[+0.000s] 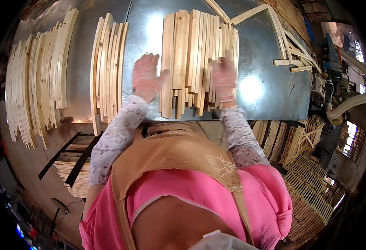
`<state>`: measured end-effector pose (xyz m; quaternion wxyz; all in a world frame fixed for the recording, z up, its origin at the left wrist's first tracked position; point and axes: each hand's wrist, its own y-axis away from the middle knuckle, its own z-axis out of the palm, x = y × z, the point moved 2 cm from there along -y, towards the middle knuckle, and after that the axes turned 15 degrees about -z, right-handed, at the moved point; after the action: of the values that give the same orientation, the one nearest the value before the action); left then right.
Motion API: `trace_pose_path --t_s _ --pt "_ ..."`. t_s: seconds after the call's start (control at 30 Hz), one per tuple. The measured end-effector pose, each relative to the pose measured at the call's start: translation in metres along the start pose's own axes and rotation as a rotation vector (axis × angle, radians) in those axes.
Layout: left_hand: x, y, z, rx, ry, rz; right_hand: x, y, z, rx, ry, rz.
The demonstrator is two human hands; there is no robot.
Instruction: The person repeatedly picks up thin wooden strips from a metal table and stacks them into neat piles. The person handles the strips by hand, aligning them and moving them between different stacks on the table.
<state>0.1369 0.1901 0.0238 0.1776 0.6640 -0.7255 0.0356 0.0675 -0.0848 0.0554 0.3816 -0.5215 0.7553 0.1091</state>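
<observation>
at the centre top of the frame, both gloved hands lie flat and open on a bundle of wooden slats (197, 58) on the metal bench (266, 89); left hand (146, 76) at its left edge, right hand (224, 78) on top, neither gripping. uneven ends overhang the near edge, so a shove could likely fan the stack, tip slats off, or drive a splinter through the gloves.
</observation>
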Motion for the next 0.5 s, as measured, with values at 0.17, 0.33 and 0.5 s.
trace_pose_path --t_s 0.17,0.33,0.5 --pt "0.102 -0.008 0.032 0.051 -0.126 0.034 0.141 -0.033 -0.063 -0.183 0.071 0.27" --pt "0.16 -0.006 0.011 -0.349 0.094 -0.189 0.101 -0.053 -0.048 -0.588 -0.085 0.38" --pt "0.163 0.002 0.048 -0.058 0.126 -0.247 0.099 -0.055 -0.055 -0.637 -0.001 0.065"
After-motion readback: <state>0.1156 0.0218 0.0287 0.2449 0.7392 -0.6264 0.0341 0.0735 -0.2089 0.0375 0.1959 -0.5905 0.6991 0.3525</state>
